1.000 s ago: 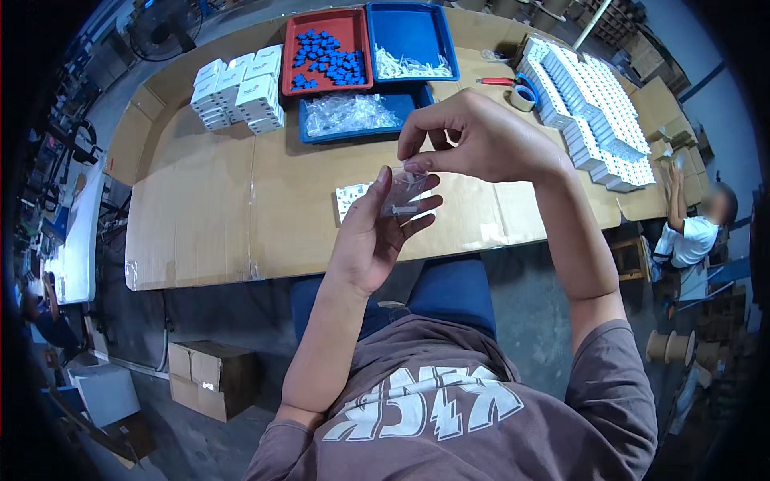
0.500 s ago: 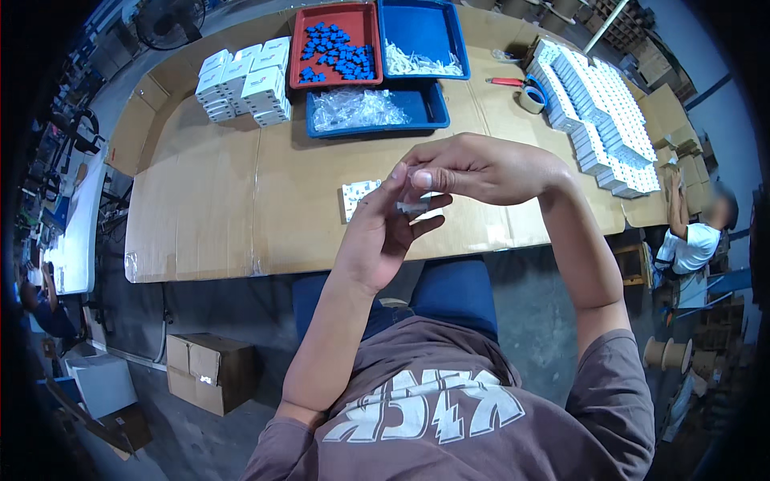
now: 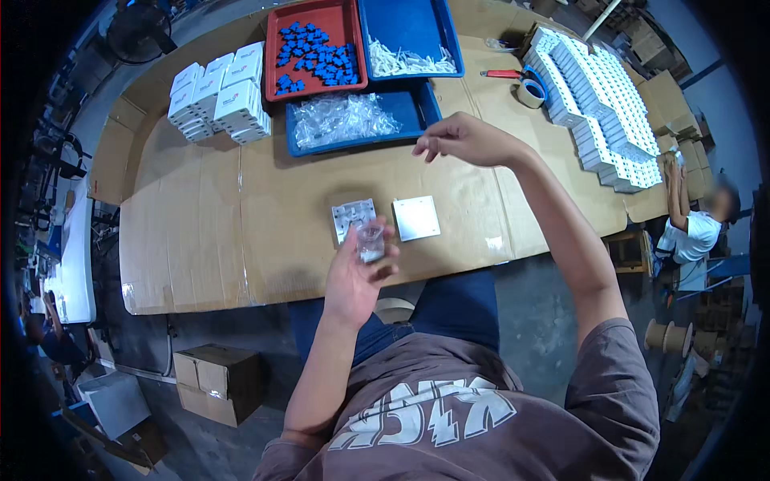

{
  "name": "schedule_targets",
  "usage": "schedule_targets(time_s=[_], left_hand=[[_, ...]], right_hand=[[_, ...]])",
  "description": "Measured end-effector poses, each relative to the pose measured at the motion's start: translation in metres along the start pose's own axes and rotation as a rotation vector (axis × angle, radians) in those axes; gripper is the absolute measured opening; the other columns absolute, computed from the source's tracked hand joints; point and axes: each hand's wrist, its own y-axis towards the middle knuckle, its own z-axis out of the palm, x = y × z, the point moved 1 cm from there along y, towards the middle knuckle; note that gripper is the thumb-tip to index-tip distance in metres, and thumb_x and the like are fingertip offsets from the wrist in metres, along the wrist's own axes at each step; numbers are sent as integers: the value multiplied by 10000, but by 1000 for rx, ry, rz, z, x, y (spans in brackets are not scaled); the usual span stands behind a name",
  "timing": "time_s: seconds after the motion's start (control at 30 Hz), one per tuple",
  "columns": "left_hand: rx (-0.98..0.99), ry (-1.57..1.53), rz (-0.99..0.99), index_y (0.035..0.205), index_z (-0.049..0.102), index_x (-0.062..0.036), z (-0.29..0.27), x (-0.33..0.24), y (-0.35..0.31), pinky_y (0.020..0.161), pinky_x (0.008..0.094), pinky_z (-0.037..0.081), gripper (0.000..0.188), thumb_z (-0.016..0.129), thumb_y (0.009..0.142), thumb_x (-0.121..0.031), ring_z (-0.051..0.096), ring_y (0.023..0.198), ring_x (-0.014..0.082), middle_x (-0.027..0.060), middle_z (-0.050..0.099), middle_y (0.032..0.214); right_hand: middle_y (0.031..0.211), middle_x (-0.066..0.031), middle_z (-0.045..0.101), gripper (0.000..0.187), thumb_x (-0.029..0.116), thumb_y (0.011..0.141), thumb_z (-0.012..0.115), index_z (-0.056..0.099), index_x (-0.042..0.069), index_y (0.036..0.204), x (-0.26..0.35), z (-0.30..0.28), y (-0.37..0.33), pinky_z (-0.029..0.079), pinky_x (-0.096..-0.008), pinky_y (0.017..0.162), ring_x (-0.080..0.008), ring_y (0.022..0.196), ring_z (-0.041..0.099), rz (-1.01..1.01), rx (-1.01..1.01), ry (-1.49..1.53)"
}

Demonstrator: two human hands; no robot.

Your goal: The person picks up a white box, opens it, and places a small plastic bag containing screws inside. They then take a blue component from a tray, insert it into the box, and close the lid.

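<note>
My left hand [image 3: 353, 280] is closed round a small clear plastic bag [image 3: 370, 239] near the table's front edge; something white shows low in the bag. Just behind that hand lies a square white housing [image 3: 351, 215], its moulded inner side up, partly covered by my fingers and the bag. A flat square white cover plate [image 3: 417, 218] rests to its right, apart from it. My right hand [image 3: 461, 143] hovers over the cardboard, just right of the lower blue tray, fingers loosely bent and slightly apart, with nothing visible in them.
At the back, a red tray [image 3: 365, 48] holds blue pieces, a blue tray [image 3: 413, 24] white plugs, and a lower blue tray [image 3: 417, 112] clear bags. White boxes [image 3: 216, 92] stand left; stacked white units [image 3: 597, 112] right, near tape [image 3: 530, 93]. A co-worker [image 3: 702, 232] sits far right.
My hands have parted: the left came down and left with the bag, the right moved up toward the trays. The white cover plate and more of the housing now show. The view has shifted slightly.
</note>
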Motion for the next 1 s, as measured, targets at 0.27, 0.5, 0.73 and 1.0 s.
schedule_targets(time_s=[0.27,0.5,0.73,1.0], left_hand=[[-80,-165,-179,1364,589,-75,-53,31,-21,782,384,519,472,457,1086,-432,665,970,224,62,694,1191],[-46,48,-265,1405,541,-54,-31,40,-7,819,407,530,558,434,1084,-497,621,987,204,69,654,1242],[18,-78,-211,1427,526,-43,-47,29,10,799,409,535,526,423,1099,-441,669,1023,248,105,652,1277],[-8,-259,-198,1400,589,-116,-29,8,-1,758,370,519,520,466,1073,-502,665,977,194,22,687,1238]], right_hand=[[955,-129,778,203,167,939,687,763,29,1067,-133,-65,150,565,-355,792,-248,849,740,43,-677,-171],[1065,-151,766,239,258,842,738,758,141,1049,-137,-80,241,566,-467,881,-358,1032,725,272,-863,-420],[1064,-104,772,300,271,859,797,736,94,1094,-140,-97,231,568,-420,823,-268,982,733,282,-1029,-339],[1006,-26,647,184,209,1007,677,655,77,1133,-23,-53,88,464,-291,694,-114,784,579,-295,-592,1240]])
